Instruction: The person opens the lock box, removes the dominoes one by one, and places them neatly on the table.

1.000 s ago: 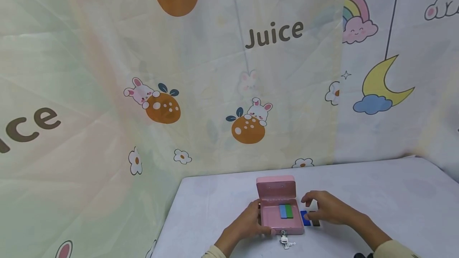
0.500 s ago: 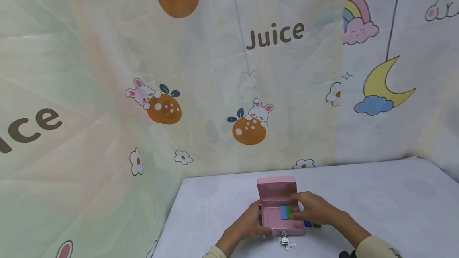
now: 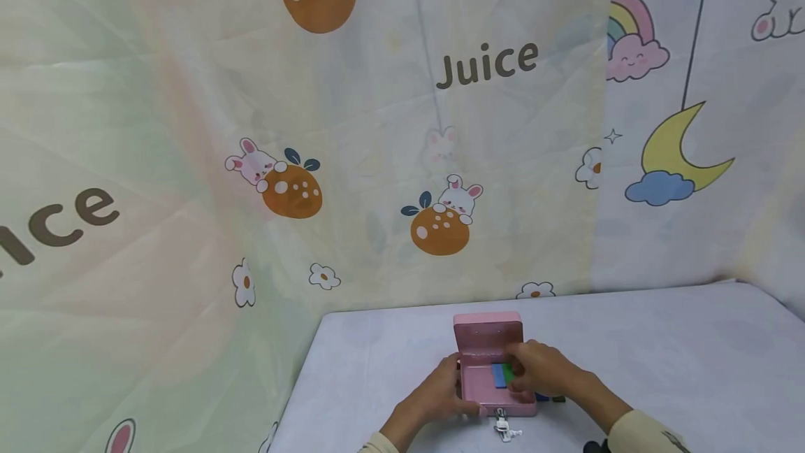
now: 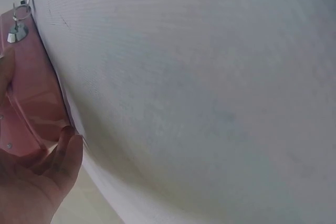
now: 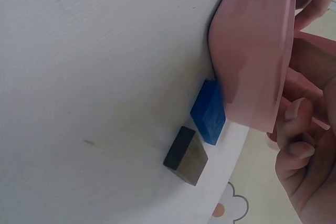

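Observation:
A pink metal cash box [image 3: 481, 393] stands on the table with its lid [image 3: 487, 333] raised. My left hand [image 3: 434, 393] grips its left side, thumb at the front corner and fingers towards the back. My right hand [image 3: 544, 369] reaches over the right wall into the box. Its thumb and forefinger are at the two ends of a green block [image 3: 508, 373], partly covering it. Right beside that lies a light blue block [image 3: 499, 375]. Outside, under the right hand, a dark blue block [image 5: 209, 113] and a brown block [image 5: 186, 157] lie close to the box's right wall.
Small keys [image 3: 504, 430] on a ring hang from the lock at the box's front. A white cloth covers the table [image 3: 377, 348], and a printed curtain [image 3: 371, 124] rises behind it. Something small and black [image 3: 592, 447] shows beside the right sleeve.
My right hand has moved left from above the dark blue and brown blocks into the box, onto the green block. The left hand keeps its grip on the box.

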Available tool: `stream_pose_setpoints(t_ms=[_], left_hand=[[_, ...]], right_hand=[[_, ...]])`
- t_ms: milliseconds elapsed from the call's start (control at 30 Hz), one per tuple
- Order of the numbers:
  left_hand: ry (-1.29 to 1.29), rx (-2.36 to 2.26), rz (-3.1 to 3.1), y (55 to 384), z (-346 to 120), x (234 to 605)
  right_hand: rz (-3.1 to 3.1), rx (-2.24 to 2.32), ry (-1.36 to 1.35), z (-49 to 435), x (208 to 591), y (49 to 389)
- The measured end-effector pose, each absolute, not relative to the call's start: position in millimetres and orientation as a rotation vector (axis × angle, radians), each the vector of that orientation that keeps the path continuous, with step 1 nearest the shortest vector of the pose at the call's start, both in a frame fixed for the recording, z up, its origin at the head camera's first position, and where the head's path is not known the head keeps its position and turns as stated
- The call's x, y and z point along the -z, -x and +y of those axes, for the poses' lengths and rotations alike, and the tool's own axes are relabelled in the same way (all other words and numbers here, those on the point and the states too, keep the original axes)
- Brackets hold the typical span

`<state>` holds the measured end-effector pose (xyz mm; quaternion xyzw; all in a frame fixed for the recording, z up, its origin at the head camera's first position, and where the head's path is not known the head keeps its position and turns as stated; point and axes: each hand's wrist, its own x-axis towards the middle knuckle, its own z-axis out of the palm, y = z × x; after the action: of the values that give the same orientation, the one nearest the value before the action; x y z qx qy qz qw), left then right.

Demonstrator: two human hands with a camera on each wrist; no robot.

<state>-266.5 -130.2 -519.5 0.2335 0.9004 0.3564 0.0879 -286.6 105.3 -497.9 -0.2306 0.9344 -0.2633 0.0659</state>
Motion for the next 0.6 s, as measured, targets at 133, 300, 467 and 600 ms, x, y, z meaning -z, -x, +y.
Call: stream_pose_setpoints(t_ms=[133,300,467,600], left_hand=[[-0.687,-1.044,2.691,265.4,-130.4,518.0],[-0.71,-1.052,2.685,265.0,-130.1,516.9],[-0.684,-1.036,2.691,265.1,-129.6,516.9],[-0.652,-0.998,2.718,265.3,-130.1,517.7]], right_hand=[[2.808,0.793,0.754,100.4,494.2,285.9],[2.786,0.789,0.801,95.1,492.3,286.0],[2.774,0.767,0.856,90.7,492.7,286.2],[2.801,0.701,0.86,86.8,491.4,285.7]])
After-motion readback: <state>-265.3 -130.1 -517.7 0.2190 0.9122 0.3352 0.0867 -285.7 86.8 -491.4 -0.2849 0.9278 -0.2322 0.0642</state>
